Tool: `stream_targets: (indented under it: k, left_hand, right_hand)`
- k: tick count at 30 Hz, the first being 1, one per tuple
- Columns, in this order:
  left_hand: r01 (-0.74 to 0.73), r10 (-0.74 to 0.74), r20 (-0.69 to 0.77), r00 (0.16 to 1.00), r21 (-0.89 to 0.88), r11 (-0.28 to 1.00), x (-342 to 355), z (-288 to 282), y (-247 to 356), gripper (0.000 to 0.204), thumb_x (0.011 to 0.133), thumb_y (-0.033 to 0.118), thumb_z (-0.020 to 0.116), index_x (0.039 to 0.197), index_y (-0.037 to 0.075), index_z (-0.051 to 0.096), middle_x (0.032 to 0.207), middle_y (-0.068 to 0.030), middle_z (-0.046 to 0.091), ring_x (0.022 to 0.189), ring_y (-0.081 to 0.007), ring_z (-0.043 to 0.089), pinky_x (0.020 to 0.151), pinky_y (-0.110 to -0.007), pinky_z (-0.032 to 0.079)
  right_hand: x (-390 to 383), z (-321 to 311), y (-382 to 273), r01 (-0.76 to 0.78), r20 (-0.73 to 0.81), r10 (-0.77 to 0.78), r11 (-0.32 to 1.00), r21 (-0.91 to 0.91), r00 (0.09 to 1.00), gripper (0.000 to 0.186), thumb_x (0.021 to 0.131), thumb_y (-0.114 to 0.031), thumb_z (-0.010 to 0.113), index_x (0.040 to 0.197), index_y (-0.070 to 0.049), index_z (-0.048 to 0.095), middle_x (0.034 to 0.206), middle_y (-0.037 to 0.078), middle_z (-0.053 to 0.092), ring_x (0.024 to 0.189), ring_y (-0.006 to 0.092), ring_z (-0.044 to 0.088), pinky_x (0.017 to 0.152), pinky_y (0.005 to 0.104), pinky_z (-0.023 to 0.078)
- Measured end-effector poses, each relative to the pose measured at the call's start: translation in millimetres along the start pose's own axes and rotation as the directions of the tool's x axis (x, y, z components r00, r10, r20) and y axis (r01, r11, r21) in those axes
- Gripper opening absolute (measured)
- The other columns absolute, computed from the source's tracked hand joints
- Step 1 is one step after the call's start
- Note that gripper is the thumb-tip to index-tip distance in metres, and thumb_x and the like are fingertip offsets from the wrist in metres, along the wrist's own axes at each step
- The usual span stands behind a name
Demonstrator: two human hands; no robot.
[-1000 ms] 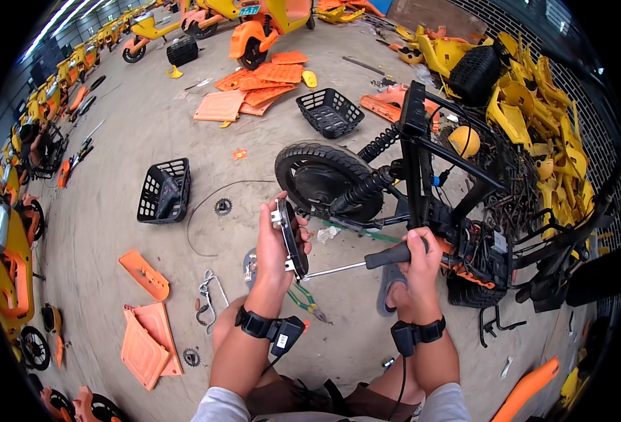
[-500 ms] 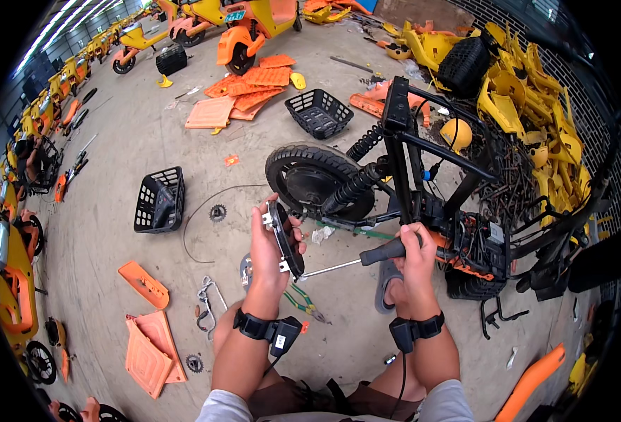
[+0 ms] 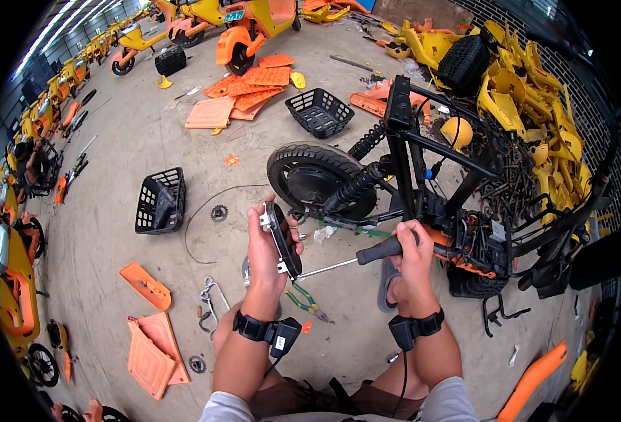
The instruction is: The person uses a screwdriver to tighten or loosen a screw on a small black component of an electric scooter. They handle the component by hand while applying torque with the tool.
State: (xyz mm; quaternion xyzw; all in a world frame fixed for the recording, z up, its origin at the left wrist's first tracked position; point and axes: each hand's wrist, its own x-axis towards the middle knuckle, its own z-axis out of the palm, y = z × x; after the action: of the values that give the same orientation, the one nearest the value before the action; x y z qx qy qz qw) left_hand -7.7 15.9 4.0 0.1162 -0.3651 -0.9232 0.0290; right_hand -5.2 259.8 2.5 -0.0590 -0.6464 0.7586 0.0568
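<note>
In my left hand (image 3: 257,250) is a black, flattened part with a rounded rim (image 3: 283,239), seen nearly edge-on, with small pale metal tabs on its near side. My fingers wrap behind it and hold it upright. My right hand (image 3: 414,254) is closed round the dark handle of a screwdriver (image 3: 379,250). Its thin shaft points left, and the tip meets the lower end of the black part; whether it sits in a screw is too small to tell. Below the hands, green-handled pliers (image 3: 309,304) lie on the floor.
A stripped scooter frame (image 3: 398,141) with its rear wheel (image 3: 310,179) lies just ahead and right. Black baskets (image 3: 161,200), orange panels (image 3: 157,355), a sprocket (image 3: 219,213) and a cable lie about the floor. Yellow body parts (image 3: 510,98) are heaped at far right.
Both hands, with the black part and the screwdriver, have shifted very slightly left. The screwdriver tip stays at the part's lower end.
</note>
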Motion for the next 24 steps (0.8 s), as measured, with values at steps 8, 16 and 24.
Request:
stream_targets:
  k: [8, 16, 24]
  left_hand:
    - [-0.006, 0.011, -0.078, 0.997, 0.072, 0.997, -1.8, -3.4, 3.0, 0.053, 0.104, 0.054, 0.026, 0.141, 0.019, 0.041, 0.085, -0.0062, 0.057, 0.066, -0.0114, 0.054, 0.051, -0.027, 0.047]
    - [-0.008, 0.018, -0.106, 0.994, 0.099, 0.995, -2.3, -0.1, -2.4, 0.053, 0.102, 0.056, 0.033, 0.138, 0.019, 0.045, 0.082, -0.0071, 0.058, 0.065, -0.0151, 0.055, 0.051, -0.03, 0.047]
    - [-0.015, 0.024, -0.093, 0.995, 0.096, 0.995, -1.5, 3.7, -9.3, 0.052, 0.102, 0.055, 0.033, 0.138, 0.019, 0.045, 0.081, -0.0078, 0.06, 0.065, -0.0155, 0.056, 0.05, -0.03, 0.047]
  right_hand:
    - [-2.6, 1.0, -7.0, 0.02, 0.142, -0.012, 0.998, -0.059, 0.99, 0.015, 0.094, -0.02, 0.064, 0.092, -0.006, 0.058, 0.066, -0.002, 0.057, 0.048, 0.0023, 0.046, 0.041, 0.0191, 0.033]
    - [-3.4, -8.8, -16.5, -0.008, 0.23, 0.023, 0.998, -0.067, 0.973, 0.017, 0.093, -0.019, 0.066, 0.1, -0.005, 0.06, 0.073, -0.001, 0.061, 0.053, 0.0027, 0.051, 0.047, 0.0192, 0.04]
    - [-5.5, -15.6, -23.2, 0.005, 0.241, 0.016, 0.996, -0.088, 0.97, 0.022, 0.093, -0.019, 0.066, 0.109, -0.005, 0.058, 0.073, -0.002, 0.06, 0.056, 0.0024, 0.05, 0.049, 0.0193, 0.039]
